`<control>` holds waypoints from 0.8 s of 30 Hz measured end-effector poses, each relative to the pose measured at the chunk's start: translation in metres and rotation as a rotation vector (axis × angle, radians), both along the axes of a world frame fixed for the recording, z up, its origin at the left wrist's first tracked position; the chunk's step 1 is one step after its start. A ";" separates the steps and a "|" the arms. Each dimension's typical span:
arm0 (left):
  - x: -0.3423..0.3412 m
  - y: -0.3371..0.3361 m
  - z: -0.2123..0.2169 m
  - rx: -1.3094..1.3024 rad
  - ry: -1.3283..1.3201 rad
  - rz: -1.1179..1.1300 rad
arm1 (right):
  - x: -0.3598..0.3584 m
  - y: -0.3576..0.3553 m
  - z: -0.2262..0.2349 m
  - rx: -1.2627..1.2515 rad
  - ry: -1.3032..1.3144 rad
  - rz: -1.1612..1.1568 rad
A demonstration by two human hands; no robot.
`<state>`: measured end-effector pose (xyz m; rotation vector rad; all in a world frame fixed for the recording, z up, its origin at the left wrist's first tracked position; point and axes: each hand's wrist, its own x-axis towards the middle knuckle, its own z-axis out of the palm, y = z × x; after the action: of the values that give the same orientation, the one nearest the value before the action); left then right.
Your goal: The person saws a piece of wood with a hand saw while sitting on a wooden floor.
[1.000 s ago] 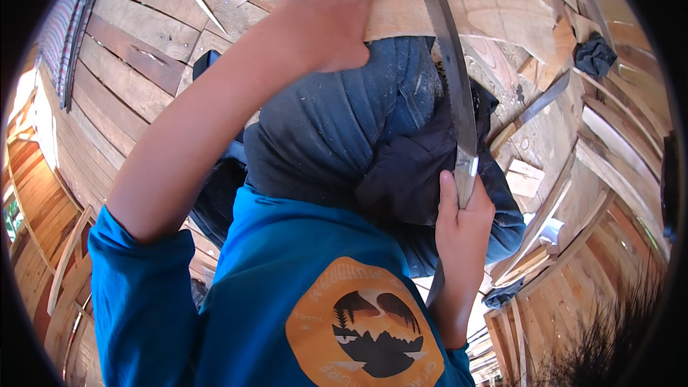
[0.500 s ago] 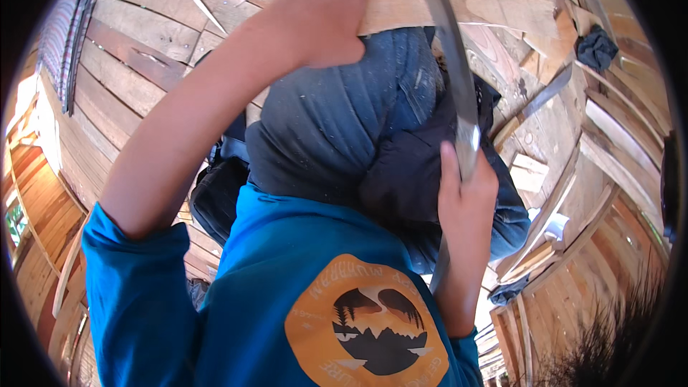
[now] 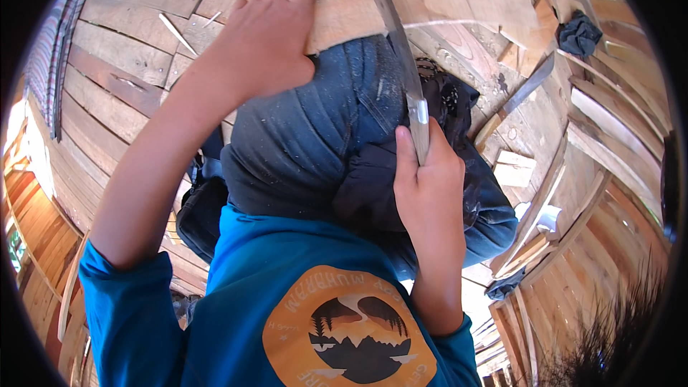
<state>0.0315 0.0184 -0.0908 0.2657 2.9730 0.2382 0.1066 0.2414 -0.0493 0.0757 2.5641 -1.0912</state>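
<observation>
Plank floor (image 3: 136, 36) runs below and around the board, my landmark. The board (image 3: 459, 0) is long, pale and flat, the bent knee (image 3: 315, 93) close at its near edge. Likely stiff, fairly light, dry and not slippery; its uneven edges may splinter. Best hold: a flat palm on its broad face, well left of the blade.

The saw (image 3: 403, 50) crosses over the board; cannot tell whether the teeth bite. Blade probably thin and springy, liable to bend if forced sideways. Take it by the handle only.

Left hand (image 3: 272, 39) lies palm down at the board's left part, grip unclosed, fingers laid out, thumb apart toward the knee. Right hand (image 3: 433, 179), on the near side of the board, has its grip wrapped round the saw handle (image 3: 424, 147), thumb along the wood.
</observation>
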 end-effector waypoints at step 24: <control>-0.002 0.003 0.007 -0.048 -0.024 -0.025 | -0.008 0.005 -0.015 -0.027 0.071 0.086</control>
<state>0.0298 0.0210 -0.0840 0.2923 2.9452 0.1656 0.0987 0.2464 -0.0639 -0.0805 2.5883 -1.1146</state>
